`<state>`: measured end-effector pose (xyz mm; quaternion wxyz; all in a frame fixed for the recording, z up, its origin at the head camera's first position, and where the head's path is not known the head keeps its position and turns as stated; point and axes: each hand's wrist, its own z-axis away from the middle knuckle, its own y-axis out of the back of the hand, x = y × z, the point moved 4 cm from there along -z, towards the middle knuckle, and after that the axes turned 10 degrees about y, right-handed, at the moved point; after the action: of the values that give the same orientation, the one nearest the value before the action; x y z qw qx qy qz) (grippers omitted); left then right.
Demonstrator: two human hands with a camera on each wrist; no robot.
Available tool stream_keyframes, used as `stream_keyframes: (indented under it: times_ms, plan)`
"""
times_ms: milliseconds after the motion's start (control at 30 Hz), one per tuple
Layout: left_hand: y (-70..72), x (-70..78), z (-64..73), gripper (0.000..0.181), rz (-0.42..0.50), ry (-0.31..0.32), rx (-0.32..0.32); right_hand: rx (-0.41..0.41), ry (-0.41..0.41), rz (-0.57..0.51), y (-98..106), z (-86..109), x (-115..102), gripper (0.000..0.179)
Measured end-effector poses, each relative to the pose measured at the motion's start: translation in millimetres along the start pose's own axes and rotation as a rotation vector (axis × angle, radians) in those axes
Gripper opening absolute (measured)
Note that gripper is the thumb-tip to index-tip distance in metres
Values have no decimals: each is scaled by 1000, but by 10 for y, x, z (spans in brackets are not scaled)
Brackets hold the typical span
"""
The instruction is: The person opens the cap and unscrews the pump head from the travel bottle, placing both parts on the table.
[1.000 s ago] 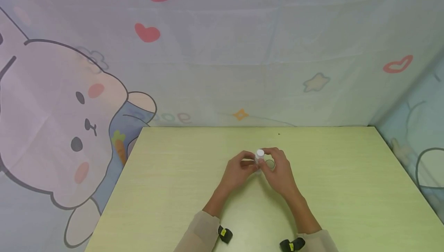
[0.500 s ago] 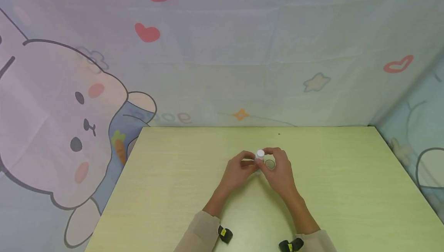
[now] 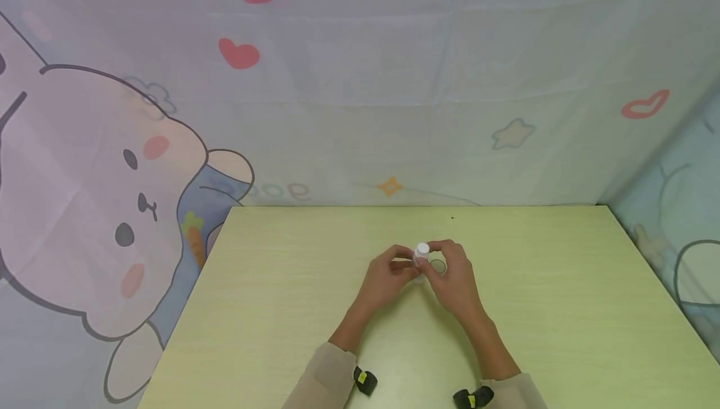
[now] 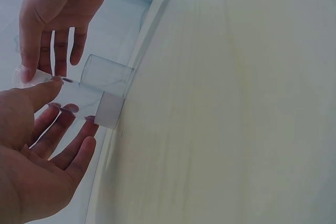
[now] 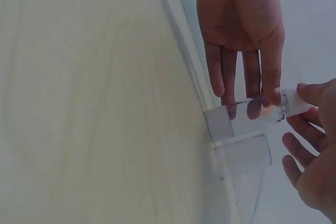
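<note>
A clear bottle (image 5: 240,125) with a pale lower section stands upright on the table. My left hand (image 3: 387,279) grips its body, thumb on one side and fingertips on the other, as the left wrist view shows. On top sits a white cap (image 3: 422,248), which my right hand (image 3: 454,279) pinches between thumb and finger; the other right fingers are loosely curved beside the bottle. Close by the bottle, on the right hand's side, is a clear glass (image 4: 107,75). In the head view the hands partly cover the bottle and glass.
The pale yellow wooden table (image 3: 270,309) ends at a far edge against a printed curtain (image 3: 360,84) with hearts and a cartoon rabbit. A small dark speck (image 3: 453,217) lies near that far edge.
Both hands stay in place on the bottle and its cap. The right hand's fingers and wrist shift only very slightly; bottle and glass stand where they were.
</note>
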<state>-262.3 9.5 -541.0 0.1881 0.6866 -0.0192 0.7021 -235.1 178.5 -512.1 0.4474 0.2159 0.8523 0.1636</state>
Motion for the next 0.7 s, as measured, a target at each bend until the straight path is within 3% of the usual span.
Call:
stream_keyframes:
  times_ms: [700]
  plan:
    - [-5, -1, -10, 26, 3, -6, 13, -22, 86, 15, 5, -5, -14, 27]
